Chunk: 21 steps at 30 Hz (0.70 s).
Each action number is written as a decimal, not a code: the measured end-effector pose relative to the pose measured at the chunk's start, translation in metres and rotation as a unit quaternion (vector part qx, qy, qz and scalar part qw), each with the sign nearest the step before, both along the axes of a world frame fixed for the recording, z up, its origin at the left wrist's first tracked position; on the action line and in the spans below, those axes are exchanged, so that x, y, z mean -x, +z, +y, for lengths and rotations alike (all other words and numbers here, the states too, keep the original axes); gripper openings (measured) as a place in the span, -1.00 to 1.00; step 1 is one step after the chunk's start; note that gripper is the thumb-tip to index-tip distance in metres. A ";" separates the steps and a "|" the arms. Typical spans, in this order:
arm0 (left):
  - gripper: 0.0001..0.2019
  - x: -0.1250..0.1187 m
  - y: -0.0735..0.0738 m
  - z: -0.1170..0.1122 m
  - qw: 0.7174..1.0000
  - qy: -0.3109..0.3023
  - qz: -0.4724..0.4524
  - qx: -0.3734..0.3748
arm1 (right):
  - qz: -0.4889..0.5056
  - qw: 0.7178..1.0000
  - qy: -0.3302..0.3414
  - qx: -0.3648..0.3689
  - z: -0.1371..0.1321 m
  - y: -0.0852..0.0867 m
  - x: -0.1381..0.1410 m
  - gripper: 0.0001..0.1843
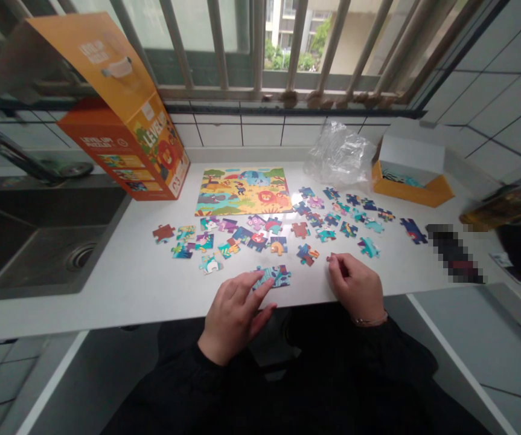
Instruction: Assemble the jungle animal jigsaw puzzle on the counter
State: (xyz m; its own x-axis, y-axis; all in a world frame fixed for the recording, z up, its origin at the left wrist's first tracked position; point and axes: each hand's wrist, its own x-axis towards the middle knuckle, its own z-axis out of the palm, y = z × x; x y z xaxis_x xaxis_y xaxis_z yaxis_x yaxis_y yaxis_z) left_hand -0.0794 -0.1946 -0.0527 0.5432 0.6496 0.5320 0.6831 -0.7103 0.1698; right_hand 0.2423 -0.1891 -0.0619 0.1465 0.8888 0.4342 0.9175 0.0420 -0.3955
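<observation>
Fingers spread, my left hand [238, 311] rests its fingertips on a joined strip of jigsaw puzzle pieces [282, 276] near the counter's front edge. My right hand [357, 287] is closed, thumb against forefinger, around a puzzle piece [329, 258] of which only a small reddish tip shows. Just left of that hand lies a loose blue and brown piece [307, 254]. Many more loose puzzle pieces [256, 240] are scattered face up beyond both hands. Behind them is a flat animal picture [242, 192] in yellow and blue.
An orange puzzle box [151, 151] stands with its lid up beside the sink [101, 241] on the left. Crumpled clear plastic [344, 154] and an open yellow box [412, 188] with pieces inside sit at the back right. A pixelated dark object [454, 254] lies at the right.
</observation>
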 end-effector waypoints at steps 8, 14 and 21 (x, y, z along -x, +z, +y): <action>-0.57 -0.004 0.005 0.005 0.995 -0.040 0.080 0.042 | -0.003 1.000 0.000 0.002 -0.001 -0.001 0.000 -0.66; -0.59 -0.004 0.007 0.007 0.996 -0.045 0.061 0.039 | 0.007 0.999 0.026 -0.026 0.008 0.017 0.011 -0.67; -0.58 -0.004 0.003 0.007 0.996 -0.049 0.055 0.043 | -0.052 0.986 0.155 0.014 0.088 0.048 0.068 -0.66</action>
State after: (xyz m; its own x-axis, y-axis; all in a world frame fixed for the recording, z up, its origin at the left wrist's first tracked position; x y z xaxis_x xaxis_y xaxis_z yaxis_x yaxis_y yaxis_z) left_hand -0.0756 -0.1878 -0.0492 0.6581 0.6318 0.4096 0.6297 -0.7600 0.1605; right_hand 0.1743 -0.1011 -0.0136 -0.1780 0.8959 0.4071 0.8980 0.3170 -0.3051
